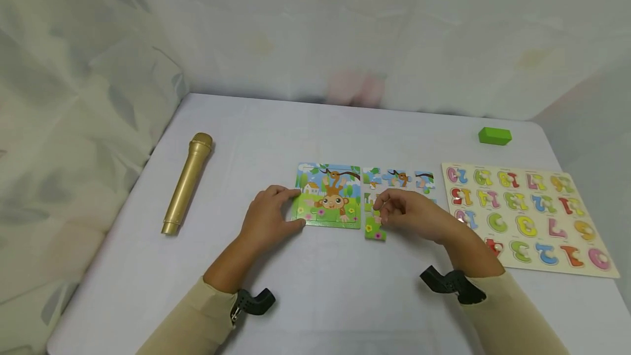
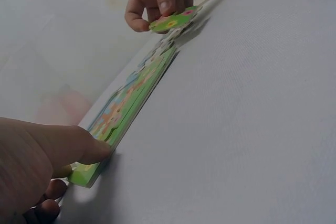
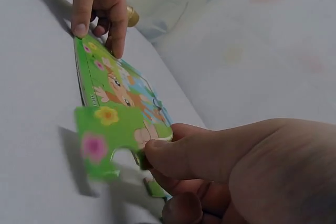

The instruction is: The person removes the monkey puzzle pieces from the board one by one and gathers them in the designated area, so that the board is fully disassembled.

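Observation:
A square jigsaw puzzle board (image 1: 326, 196) with a monkey picture lies flat on the white table. My left hand (image 1: 270, 212) steadies its left side, thumb at the near corner and index finger farther up the edge. My right hand (image 1: 414, 215) pinches a green jigsaw piece (image 3: 113, 140) with yellow and pink flowers between thumb and fingers. That piece is held up and tilted, just right of the board. Beyond it, other jigsaw pieces (image 1: 398, 177) lie in a group, partly hidden by my right hand.
To the right lies a wooden number board (image 1: 529, 218) with colourful knobbed numerals. A green block (image 1: 495, 136) sits near the far right corner. On the left lies a gold microphone (image 1: 188, 182). Pale patterned cloth (image 1: 296, 32) hangs behind the table.

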A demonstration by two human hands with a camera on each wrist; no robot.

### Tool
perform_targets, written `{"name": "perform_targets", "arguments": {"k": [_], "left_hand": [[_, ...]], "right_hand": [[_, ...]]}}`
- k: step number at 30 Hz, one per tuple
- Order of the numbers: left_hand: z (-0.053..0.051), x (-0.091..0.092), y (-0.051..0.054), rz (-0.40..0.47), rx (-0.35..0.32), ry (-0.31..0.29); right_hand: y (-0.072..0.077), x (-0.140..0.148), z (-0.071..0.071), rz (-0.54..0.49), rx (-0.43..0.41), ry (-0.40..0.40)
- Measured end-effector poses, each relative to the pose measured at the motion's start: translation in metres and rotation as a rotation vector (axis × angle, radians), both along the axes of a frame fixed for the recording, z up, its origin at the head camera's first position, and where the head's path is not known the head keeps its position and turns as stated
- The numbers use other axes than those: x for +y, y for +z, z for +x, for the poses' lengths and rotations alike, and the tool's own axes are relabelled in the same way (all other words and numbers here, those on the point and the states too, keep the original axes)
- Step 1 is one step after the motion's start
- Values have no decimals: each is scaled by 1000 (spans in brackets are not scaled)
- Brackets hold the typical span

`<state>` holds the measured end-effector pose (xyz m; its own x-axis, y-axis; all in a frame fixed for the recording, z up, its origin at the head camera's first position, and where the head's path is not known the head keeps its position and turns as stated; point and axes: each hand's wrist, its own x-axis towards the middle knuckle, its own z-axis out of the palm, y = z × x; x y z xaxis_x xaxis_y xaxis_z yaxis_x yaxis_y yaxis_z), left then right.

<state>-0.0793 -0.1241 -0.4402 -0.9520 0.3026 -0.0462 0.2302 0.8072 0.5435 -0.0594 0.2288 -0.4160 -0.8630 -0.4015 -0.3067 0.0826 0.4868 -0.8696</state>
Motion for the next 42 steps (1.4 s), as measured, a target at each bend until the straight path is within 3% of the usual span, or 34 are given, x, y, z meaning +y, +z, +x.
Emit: {"name": "perform_targets", "arguments": {"k": [9, 22, 31, 36, 42], "left_hand": [[0, -1, 0, -6, 3, -4], [1, 0, 0, 1, 15, -5], [1, 1, -1, -11, 13, 0], [2, 0, -2, -15, 25, -5], [1, -2, -1, -16, 23, -23]], "right_hand": [[-11, -2, 9, 4, 75, -92], [-20, -18, 23, 202, 317, -176], [-22, -23, 29, 274, 353, -233], [-24, -22, 29, 252, 367, -240], [-19, -18, 27, 190, 326, -234]]}}
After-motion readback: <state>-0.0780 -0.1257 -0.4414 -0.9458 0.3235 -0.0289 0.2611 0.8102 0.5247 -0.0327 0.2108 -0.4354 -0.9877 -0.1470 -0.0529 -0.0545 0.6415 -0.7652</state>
